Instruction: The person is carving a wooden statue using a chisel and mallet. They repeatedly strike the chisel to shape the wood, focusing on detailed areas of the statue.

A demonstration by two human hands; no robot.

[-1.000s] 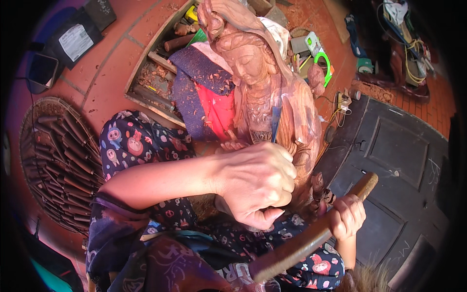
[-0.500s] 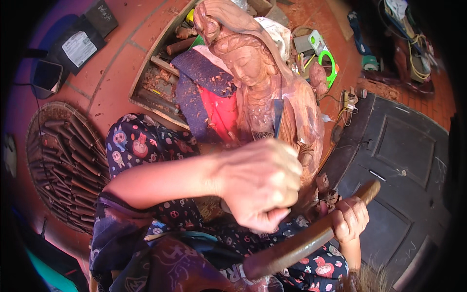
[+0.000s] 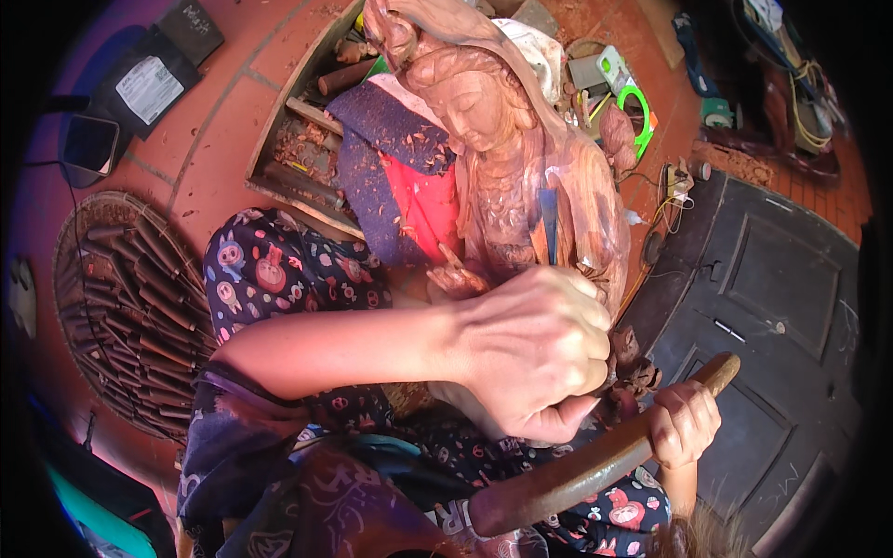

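Observation:
A carved wooden statue [image 3: 502,139] of a veiled figure stands upright before me. My left hand [image 3: 535,358] is a closed fist in front of its lower part. From the top of this fist rises a flat metal chisel blade [image 3: 547,228], against the statue's chest; the handle is hidden in my fingers. A small carved wooden hand [image 3: 456,277] shows just above my wrist. At the right, my right hand [image 3: 684,423] wraps around a thick, curved wooden club [image 3: 567,479] near its upper end. The club's thick end lies low, by my shirt.
A round basket [image 3: 70,307] full of dark-handled tools sits at left. Behind the statue is a wooden tray [image 3: 265,158] with shavings and cloth [image 3: 372,139]. A dark panelled board [image 3: 781,288] carries a pen [image 3: 728,330] at right. A phone [image 3: 90,146] lies far left.
My left fist and the chisel have moved to the right, uncovering the small carved hand. The club and right hand sit slightly farther right; the whole view has shifted a little.

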